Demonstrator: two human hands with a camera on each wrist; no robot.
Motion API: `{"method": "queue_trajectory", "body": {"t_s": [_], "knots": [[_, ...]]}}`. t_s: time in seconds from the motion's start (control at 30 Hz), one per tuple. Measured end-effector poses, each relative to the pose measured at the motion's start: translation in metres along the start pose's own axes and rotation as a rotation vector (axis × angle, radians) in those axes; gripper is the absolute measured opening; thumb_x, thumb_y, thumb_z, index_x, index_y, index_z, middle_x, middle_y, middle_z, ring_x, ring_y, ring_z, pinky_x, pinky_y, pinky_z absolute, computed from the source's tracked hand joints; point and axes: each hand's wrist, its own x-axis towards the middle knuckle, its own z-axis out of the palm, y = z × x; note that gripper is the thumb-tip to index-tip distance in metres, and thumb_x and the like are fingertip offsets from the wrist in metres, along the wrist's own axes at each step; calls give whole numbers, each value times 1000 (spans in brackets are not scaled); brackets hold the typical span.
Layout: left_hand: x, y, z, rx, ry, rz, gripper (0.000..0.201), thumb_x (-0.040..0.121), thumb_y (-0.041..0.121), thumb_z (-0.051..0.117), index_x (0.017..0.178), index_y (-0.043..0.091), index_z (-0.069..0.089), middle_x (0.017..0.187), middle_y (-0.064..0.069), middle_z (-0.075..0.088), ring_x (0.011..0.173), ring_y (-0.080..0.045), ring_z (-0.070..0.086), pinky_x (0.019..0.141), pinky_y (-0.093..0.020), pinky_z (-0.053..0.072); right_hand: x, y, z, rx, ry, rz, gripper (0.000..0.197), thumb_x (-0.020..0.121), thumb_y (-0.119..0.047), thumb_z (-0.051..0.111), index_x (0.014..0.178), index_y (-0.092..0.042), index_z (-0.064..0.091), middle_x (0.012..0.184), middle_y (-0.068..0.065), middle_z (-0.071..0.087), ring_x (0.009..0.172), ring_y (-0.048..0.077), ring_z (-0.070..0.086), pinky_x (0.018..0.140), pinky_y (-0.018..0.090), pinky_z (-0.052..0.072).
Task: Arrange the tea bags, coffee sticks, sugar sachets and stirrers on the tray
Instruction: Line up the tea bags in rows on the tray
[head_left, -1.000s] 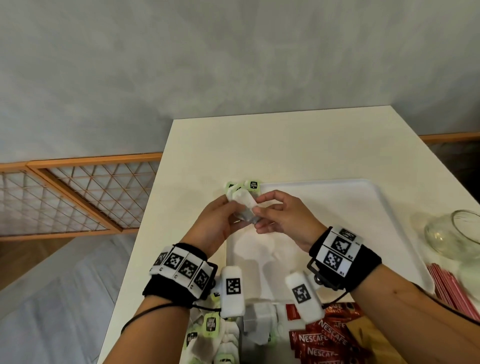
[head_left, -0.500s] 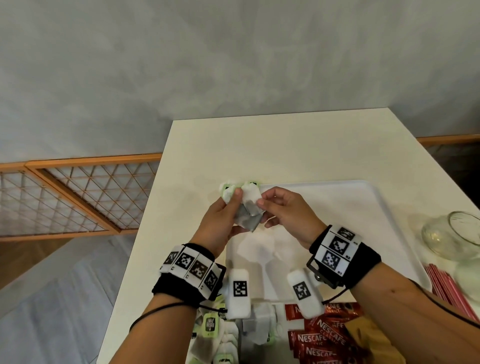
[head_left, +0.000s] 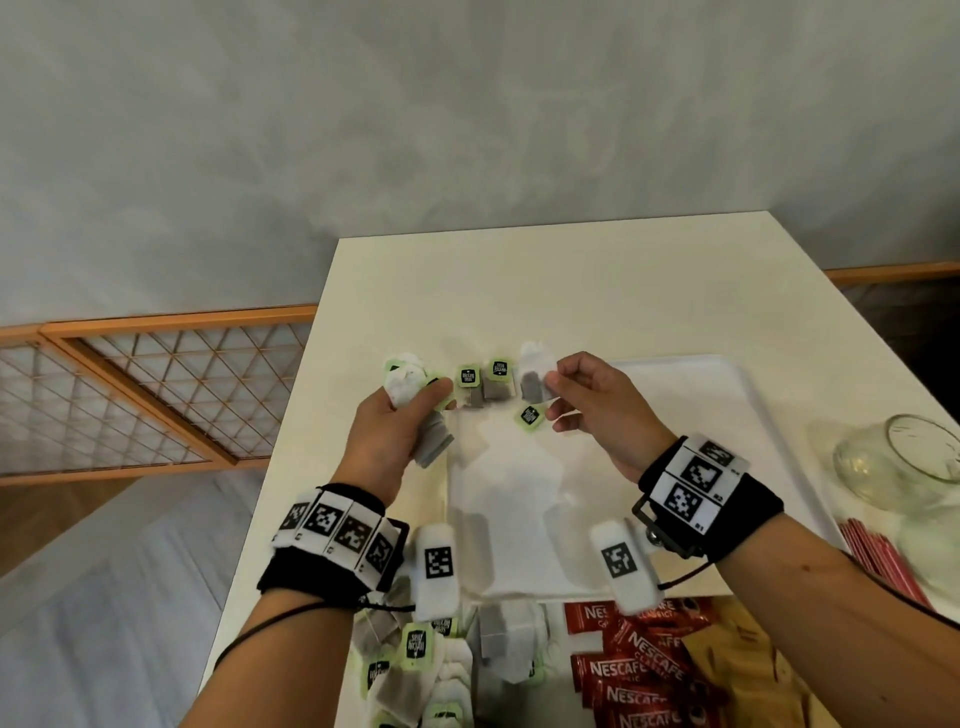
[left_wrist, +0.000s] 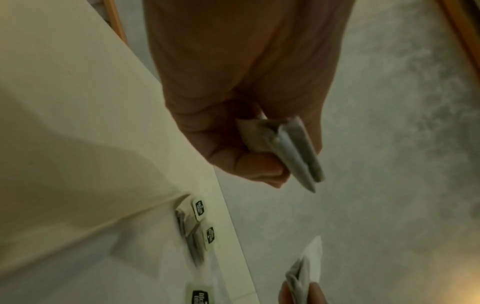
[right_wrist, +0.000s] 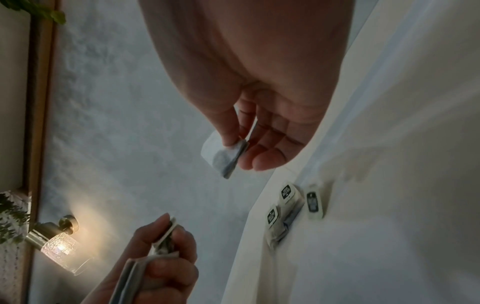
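My left hand (head_left: 410, 402) grips a small bundle of tea bags (head_left: 402, 382), white with green tags, over the tray's far left corner. The left wrist view shows the bundle's (left_wrist: 291, 148) folded ends sticking out of the fist (left_wrist: 246, 160). My right hand (head_left: 551, 391) pinches one single tea bag (head_left: 532, 376) between thumb and fingers, its green tag (head_left: 531, 417) dangling below. In the right wrist view that bag (right_wrist: 223, 156) hangs from the fingertips. Two tea bags (head_left: 485, 383) lie on the white tray (head_left: 701, 415) between my hands.
A heap of tea bags (head_left: 415, 660) and red Nescafe sticks (head_left: 639, 670) lie at the table's near edge, with brown sachets (head_left: 737, 670) beside them. Red stirrers (head_left: 878, 561) and a glass jar (head_left: 904, 457) are right of the tray. A lit wall lamp (right_wrist: 59, 248) shows in the right wrist view.
My hands were together on the bundle; they have moved apart. The right hand has drawn one tea bag off to the right, while the left keeps the rest.
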Motion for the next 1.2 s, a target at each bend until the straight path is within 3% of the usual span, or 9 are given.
{"method": "queue_trajectory", "body": {"t_s": [0.17, 0.27, 0.37, 0.57, 0.67, 0.77, 0.9, 1.1, 1.2], "knots": [[-5, 1, 20, 22, -7, 33, 16, 84, 6, 70, 84, -9, 65, 52, -8, 48, 43, -19, 41, 54, -26, 41, -4, 5, 9, -60, -47, -4, 12, 95, -13, 57, 83, -14, 55, 77, 0, 59, 61, 14, 57, 57, 24, 49], [-6, 0, 31, 23, -22, 35, 14, 83, 5, 70, 87, 16, 77, 81, -8, 69, 68, -19, 58, 65, -30, 48, -5, 5, 14, -76, -49, -2, 11, 95, -13, 57, 84, -14, 56, 79, 2, 58, 61, 14, 57, 57, 24, 49], [-6, 0, 36, 47, -43, 58, 13, 86, 11, 70, 97, 15, 76, 92, -5, 75, 77, -16, 67, 72, -31, 53, -6, 5, 17, -98, -46, -5, 10, 95, -13, 58, 85, -13, 56, 83, 6, 58, 62, 15, 57, 56, 23, 50], [-2, 2, 43, 288, 16, 150, 18, 84, 22, 75, 70, 14, 67, 56, 4, 58, 51, -11, 47, 57, -26, 40, -5, 5, 13, -184, -30, -30, 9, 88, -11, 67, 86, -14, 58, 90, 5, 61, 64, 17, 58, 60, 28, 52], [1, 8, 45, 334, -18, 160, 22, 86, 18, 72, 66, 19, 61, 46, 9, 52, 43, -8, 43, 50, -22, 36, 4, 12, -1, -382, -1, -66, 42, 74, -2, 77, 108, -19, 58, 108, 0, 55, 67, 18, 56, 63, 29, 51], [-1, 12, 48, 353, -54, 176, 24, 86, 15, 72, 65, 22, 61, 48, 11, 51, 46, -6, 45, 47, -16, 36, 20, 20, -9, -676, -88, -65, 64, 69, -12, 84, 126, -25, 55, 113, 4, 47, 77, 18, 54, 70, 27, 44], [-3, 13, 50, 381, -81, 162, 23, 85, 17, 72, 66, 18, 59, 47, 11, 50, 46, -7, 45, 48, -17, 38, 36, 23, -6, -900, -164, -50, 29, 72, -27, 83, 73, -39, 56, 76, -5, 54, 70, 13, 52, 58, 17, 38], [-2, 17, 40, 376, -91, 120, 22, 84, 20, 73, 69, 12, 57, 45, 7, 48, 44, -10, 42, 54, -25, 39, 42, 26, -4, -958, -187, -36, 28, 67, -35, 83, 91, -28, 72, 81, -5, 65, 77, 12, 60, 71, 25, 46], [-1, 21, 37, 369, -73, 125, 23, 84, 17, 73, 66, 16, 58, 48, 10, 49, 46, -9, 43, 48, -20, 36, 46, 27, -7, -948, -189, -56, 14, 70, -35, 82, 69, -31, 69, 71, -11, 62, 70, 8, 57, 63, 20, 40]]}}
